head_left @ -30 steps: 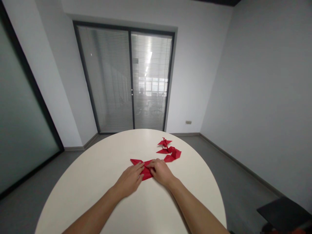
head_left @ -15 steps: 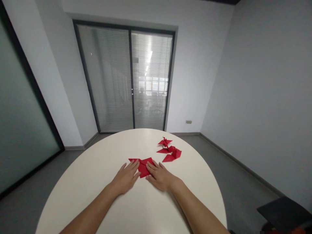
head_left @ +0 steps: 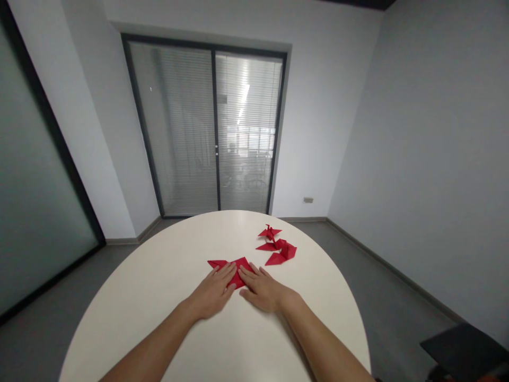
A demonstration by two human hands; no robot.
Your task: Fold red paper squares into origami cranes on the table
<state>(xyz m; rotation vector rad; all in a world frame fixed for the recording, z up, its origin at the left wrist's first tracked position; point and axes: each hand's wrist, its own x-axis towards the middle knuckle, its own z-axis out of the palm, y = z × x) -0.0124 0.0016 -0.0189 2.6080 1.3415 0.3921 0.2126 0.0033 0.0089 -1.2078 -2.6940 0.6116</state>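
Observation:
A partly folded red paper lies flat on the white round table. My left hand rests on its near left part with fingers stretched out flat. My right hand lies beside it, fingers extended and pressing the paper's near right part. The two hands almost touch at the fingertips. Both hands cover the paper's near edge.
Two finished red paper cranes lie behind and to the right: one crane farther back, another crane closer. A glass door with blinds stands beyond the table. A dark chair corner shows at lower right.
My fingers uncurled from a pinch on the paper and flattened onto it. The paper's visible shape changed from a long strip to a shorter, wider fold.

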